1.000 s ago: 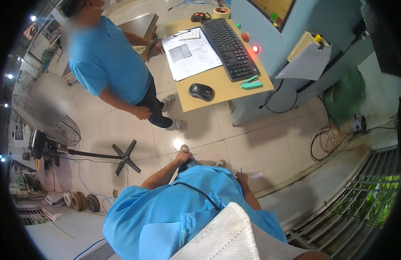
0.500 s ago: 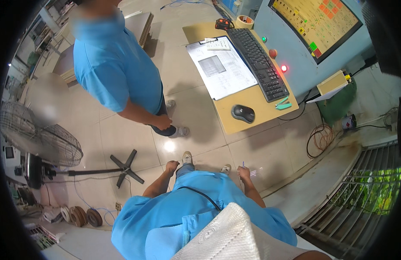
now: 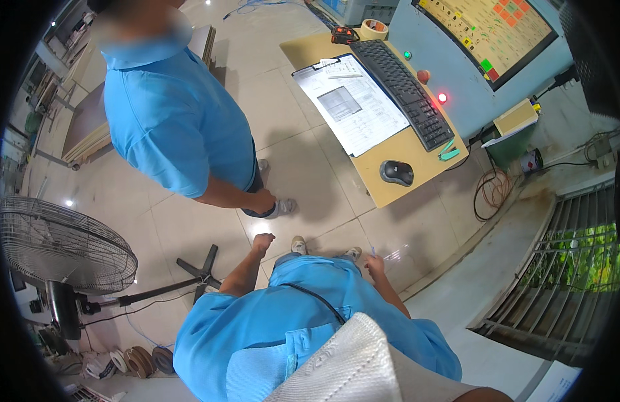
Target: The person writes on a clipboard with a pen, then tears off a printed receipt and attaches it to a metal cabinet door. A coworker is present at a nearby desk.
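My left hand (image 3: 262, 243) hangs in front of my body at the left, its fingers loosely curled, with nothing visible in them. On the other side, my right hand (image 3: 374, 266) is closed around a thin pen (image 3: 373, 251), whose end sticks up past the fingers. Both hands are above the tiled floor, apart from the desk. The yellow desk (image 3: 383, 195) stands ahead to the right. A clipboard with printed sheets (image 3: 373, 127) lies on it, beside a black keyboard (image 3: 405, 95), a dark mouse (image 3: 397, 173) and a small teal stapler-like tool (image 3: 449, 154).
A co-worker in a blue shirt (image 3: 169, 114) stands ahead on the left, arm lowered. A pedestal fan (image 3: 69, 244) is at the left, its black legs (image 3: 201, 268) near my left arm. A screen (image 3: 494, 33) rises behind the desk. Barred window (image 3: 558, 268) at the right.
My view has shifted slightly. My left hand is a little higher in the picture; the right still holds the pen. The fan and desk appear displaced, and the co-worker stands slightly differently.
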`<state>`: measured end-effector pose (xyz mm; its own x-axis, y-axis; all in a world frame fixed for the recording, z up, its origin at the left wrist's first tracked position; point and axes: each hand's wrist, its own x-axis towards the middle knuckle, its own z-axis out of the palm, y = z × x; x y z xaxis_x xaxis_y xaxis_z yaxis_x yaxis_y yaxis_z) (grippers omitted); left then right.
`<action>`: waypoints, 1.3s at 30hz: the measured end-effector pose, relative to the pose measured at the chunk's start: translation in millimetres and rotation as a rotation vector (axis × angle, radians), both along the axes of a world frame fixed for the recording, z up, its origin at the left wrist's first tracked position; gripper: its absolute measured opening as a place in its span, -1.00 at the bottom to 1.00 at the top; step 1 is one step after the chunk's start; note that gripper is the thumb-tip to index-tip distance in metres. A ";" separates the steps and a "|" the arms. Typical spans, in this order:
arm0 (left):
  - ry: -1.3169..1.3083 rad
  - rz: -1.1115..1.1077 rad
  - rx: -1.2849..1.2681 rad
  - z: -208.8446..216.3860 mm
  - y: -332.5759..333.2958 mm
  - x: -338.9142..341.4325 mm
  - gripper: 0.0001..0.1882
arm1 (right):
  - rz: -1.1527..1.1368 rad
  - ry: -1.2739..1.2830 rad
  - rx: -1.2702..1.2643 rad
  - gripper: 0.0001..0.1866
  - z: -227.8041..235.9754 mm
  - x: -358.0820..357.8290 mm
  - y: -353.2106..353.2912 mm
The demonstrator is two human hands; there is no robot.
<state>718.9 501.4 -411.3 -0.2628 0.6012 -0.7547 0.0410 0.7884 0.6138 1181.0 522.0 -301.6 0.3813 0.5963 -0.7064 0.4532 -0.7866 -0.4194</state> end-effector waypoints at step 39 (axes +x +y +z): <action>-0.129 -0.080 -0.085 -9.4 9.2 1.4 -0.78 | -0.084 0.028 0.239 -0.40 -81.8 -24.2 -25.0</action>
<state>720.3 510.5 -420.7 -0.1149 0.5486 -0.8281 0.0307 0.8352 0.5491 1156.8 497.1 -383.4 0.4194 0.7143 -0.5603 0.3759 -0.6984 -0.6090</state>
